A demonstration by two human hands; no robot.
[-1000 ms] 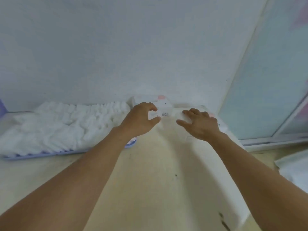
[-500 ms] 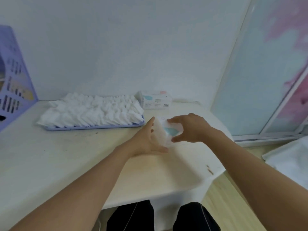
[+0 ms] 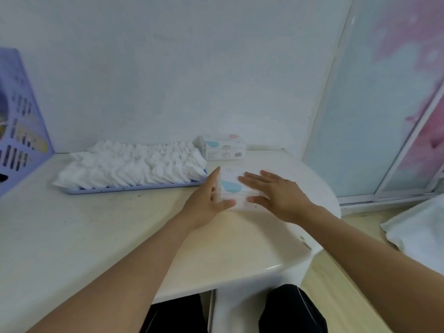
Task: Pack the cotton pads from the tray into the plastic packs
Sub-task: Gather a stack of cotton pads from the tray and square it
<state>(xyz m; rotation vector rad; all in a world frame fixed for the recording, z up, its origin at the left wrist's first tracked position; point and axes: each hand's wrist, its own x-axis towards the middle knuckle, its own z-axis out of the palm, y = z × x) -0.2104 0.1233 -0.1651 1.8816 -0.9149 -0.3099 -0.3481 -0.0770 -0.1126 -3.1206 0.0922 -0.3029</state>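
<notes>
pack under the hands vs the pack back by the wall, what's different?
The near pack lies between both hands: left hand against its left side, right hand flat on top. The far pack stands untouched by the wall, beside the tray. The near pack sits closer to the table edge. Both are white with a teal mark.

A cream surface [image 3: 96, 236] with a rounded right edge carries faint dark specks near its middle. At the far left stands a lilac slotted basket [image 3: 21, 126], against a pale wall [image 3: 168, 68]. On the right is a frosted glass panel [image 3: 360, 104] with pink blotches, and a white cloth [image 3: 420, 227] on the wooden floor [image 3: 336, 296].
</notes>
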